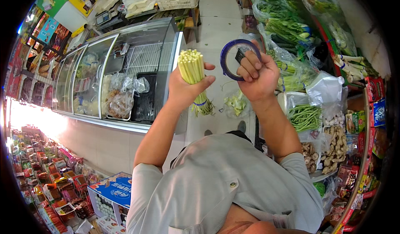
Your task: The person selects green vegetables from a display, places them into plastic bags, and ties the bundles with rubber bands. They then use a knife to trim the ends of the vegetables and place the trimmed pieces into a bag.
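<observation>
My left hand point(184, 91) is wrapped around a bunch of pale green vegetable stems point(191, 68), their cut ends up and level. A purple-blue band point(200, 103) circles the bunch near its darker, leafy lower end. In my right hand point(261, 74) is a roll of purple tape point(223, 57), with the fingers curled through its ring. The roll is held upright to the right of the bunch, apart from it. Below the roll, loose green leaves point(236, 103) lie in clear plastic near my feet.
A glass display case point(147, 30) with bagged food stands at left. Along the right run shelves of bagged leafy greens point(281, 27), green beans point(304, 116), ginger point(334, 149) and mushrooms point(308, 156). A white plastic crate point(179, 3) sits at the back. Packaged snacks point(59, 184) fill the lower left.
</observation>
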Action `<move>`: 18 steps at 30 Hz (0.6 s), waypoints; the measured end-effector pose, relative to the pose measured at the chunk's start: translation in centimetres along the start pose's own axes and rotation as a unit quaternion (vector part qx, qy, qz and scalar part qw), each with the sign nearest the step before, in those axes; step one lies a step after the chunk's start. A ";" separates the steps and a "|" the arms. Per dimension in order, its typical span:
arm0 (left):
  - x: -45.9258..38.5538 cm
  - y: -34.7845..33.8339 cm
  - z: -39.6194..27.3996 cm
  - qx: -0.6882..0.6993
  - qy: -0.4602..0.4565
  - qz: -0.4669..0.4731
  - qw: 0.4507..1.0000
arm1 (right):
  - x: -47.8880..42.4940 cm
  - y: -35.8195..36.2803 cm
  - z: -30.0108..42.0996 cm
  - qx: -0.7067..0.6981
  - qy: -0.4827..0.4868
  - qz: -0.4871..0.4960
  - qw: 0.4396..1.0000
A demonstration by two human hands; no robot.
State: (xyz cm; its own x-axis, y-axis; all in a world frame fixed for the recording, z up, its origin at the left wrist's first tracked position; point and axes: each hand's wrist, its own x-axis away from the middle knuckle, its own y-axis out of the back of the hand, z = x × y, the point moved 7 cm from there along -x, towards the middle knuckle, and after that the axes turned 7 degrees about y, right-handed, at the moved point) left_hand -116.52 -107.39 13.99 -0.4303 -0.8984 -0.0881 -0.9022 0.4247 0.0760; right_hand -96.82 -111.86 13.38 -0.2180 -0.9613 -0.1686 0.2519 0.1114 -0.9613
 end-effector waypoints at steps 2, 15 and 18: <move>0.3 -0.7 -0.7 -0.029 0.006 0.007 1.000 | 0.0 0.3 -0.7 -0.022 0.003 0.006 1.000; 1.1 2.5 -0.5 -0.063 0.006 0.023 0.998 | 3.6 0.1 -3.2 0.468 -0.101 0.182 0.859; 1.2 3.1 -0.6 -0.013 0.038 0.024 0.999 | 3.8 -1.1 -3.0 0.598 0.034 0.270 0.754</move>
State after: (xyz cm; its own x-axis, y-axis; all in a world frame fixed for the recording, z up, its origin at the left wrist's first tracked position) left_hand -119.86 -107.21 14.73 -0.4689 -0.8832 -0.0080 -0.8788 0.4657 0.1037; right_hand -100.72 -114.86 13.15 0.1840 -0.8376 -0.5144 0.9822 0.1361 0.1298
